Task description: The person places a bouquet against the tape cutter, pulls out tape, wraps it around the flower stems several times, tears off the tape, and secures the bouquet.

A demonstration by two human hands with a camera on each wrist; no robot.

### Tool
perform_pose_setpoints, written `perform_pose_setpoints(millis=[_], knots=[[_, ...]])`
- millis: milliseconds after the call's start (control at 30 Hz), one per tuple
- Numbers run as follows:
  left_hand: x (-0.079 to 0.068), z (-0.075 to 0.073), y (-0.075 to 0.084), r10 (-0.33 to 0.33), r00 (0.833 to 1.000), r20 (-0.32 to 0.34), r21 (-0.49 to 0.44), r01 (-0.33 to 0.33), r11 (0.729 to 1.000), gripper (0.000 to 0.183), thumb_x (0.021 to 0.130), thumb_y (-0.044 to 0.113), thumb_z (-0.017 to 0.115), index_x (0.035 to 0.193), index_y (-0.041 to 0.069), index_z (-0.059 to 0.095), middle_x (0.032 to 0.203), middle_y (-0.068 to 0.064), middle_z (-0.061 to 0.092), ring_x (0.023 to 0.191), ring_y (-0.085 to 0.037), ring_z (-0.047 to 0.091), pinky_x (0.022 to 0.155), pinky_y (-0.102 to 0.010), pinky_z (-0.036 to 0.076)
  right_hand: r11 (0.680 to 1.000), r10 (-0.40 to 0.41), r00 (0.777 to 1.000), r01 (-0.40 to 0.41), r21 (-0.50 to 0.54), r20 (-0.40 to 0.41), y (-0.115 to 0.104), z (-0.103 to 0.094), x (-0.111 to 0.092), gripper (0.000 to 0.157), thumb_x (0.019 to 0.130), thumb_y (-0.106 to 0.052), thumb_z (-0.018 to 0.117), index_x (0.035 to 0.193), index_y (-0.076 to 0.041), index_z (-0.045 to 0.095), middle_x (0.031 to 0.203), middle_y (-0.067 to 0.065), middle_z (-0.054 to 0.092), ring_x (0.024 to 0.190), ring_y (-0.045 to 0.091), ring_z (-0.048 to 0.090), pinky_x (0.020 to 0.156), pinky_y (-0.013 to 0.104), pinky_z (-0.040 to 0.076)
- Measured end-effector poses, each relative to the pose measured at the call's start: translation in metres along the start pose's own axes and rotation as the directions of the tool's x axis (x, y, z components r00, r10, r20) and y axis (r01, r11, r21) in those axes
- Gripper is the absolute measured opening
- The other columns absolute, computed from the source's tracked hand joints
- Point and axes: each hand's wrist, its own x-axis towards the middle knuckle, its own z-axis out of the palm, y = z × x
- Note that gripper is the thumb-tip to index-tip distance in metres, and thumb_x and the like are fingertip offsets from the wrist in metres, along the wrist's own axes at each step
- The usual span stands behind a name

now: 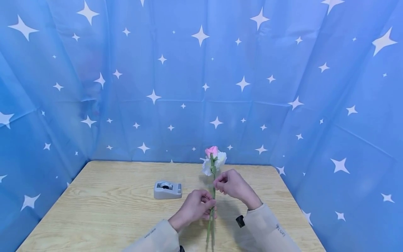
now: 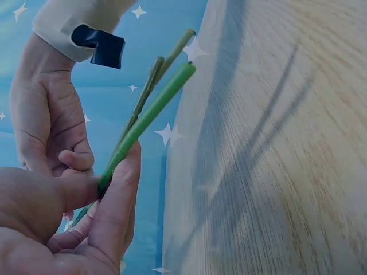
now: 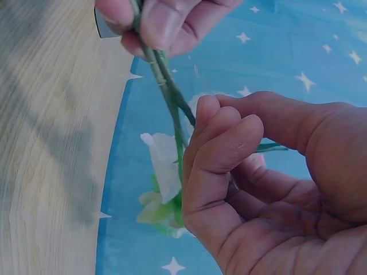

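Observation:
My left hand (image 1: 196, 206) pinches a small bunch of artificial flowers by its green stems (image 2: 146, 117), between thumb and fingers. The bunch stands nearly upright over the table, with a pink rose (image 1: 211, 151) and white flowers (image 1: 220, 159) at its top. Three stem ends show in the left wrist view. Close beside the stems, above the left hand, is my right hand (image 1: 234, 185). Its thumb and forefinger tips meet, and its other fingers are curled. A faint strip of clear tape (image 3: 198, 73) shows between those fingertips and the stems.
A grey tape dispenser (image 1: 168, 190) with a roll in it stands on the wooden table (image 1: 104, 210), left of the flowers. Behind the table hangs a blue curtain (image 1: 176, 77) with white stars. A black strap end (image 1: 240, 221) hangs by the right sleeve.

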Motion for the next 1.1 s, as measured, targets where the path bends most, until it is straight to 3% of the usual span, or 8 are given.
perform_pose_setpoints(millis=[300, 700, 800, 933, 1100], knots=[[0.000, 0.003, 0.004, -0.007, 1.000, -0.003, 0.001, 0.007, 1.000, 0.009, 0.115, 0.010, 0.075, 0.112, 0.002, 0.074, 0.100, -0.009, 0.084, 0.077, -0.018, 0.083, 0.074, -0.042, 0.075, 1.000, -0.003, 1.000, 0.003, 0.012, -0.014, 0.003, 0.000, 0.001, 0.009, 0.111, -0.007, 0.077, 0.106, -0.005, 0.083, 0.088, 0.011, 0.078, 0.070, 0.015, 0.064, 0.061, 0.025, 0.052], [-0.003, 0.004, 0.002, 0.026, 1.000, 0.008, -0.063, -0.025, 0.998, 0.011, 0.115, 0.010, 0.074, 0.113, -0.001, 0.072, 0.102, -0.014, 0.084, 0.083, -0.028, 0.088, 0.072, -0.039, 0.075, 0.997, 0.011, 1.000, -0.010, 0.077, -0.019, 0.015, 0.003, 0.001, 0.005, 0.113, -0.006, 0.075, 0.108, -0.003, 0.075, 0.086, 0.008, 0.076, 0.070, 0.017, 0.063, 0.060, 0.025, 0.051], [-0.003, 0.004, 0.001, 0.024, 1.000, 0.013, -0.062, -0.023, 0.998, 0.012, 0.116, 0.011, 0.074, 0.114, 0.000, 0.073, 0.103, -0.015, 0.085, 0.085, -0.029, 0.089, 0.074, -0.042, 0.075, 0.997, -0.018, 1.000, 0.018, 0.072, -0.009, 0.016, 0.006, 0.001, 0.005, 0.114, -0.003, 0.071, 0.109, -0.001, 0.071, 0.089, 0.014, 0.075, 0.072, 0.017, 0.064, 0.063, 0.026, 0.054], [-0.004, 0.002, -0.001, 0.031, 0.999, 0.018, -0.066, -0.030, 0.997, 0.013, 0.116, 0.011, 0.073, 0.113, -0.002, 0.072, 0.104, -0.016, 0.085, 0.087, -0.033, 0.089, 0.076, -0.044, 0.076, 0.997, -0.042, 0.999, 0.043, 0.070, -0.005, 0.016, 0.010, 0.000, 0.006, 0.115, -0.003, 0.070, 0.111, 0.002, 0.069, 0.095, 0.022, 0.075, 0.077, 0.021, 0.067, 0.073, 0.040, 0.066], [-0.004, -0.001, -0.002, 0.036, 0.999, 0.021, -0.078, -0.034, 0.996, 0.013, 0.116, 0.010, 0.073, 0.114, -0.003, 0.073, 0.105, -0.017, 0.085, 0.088, -0.036, 0.089, 0.077, -0.042, 0.076, 0.995, -0.052, 0.998, 0.054, 0.085, -0.023, 0.019, 0.014, 0.002, 0.006, 0.115, -0.003, 0.071, 0.112, 0.002, 0.070, 0.094, 0.021, 0.074, 0.077, 0.021, 0.066, 0.074, 0.037, 0.065]])
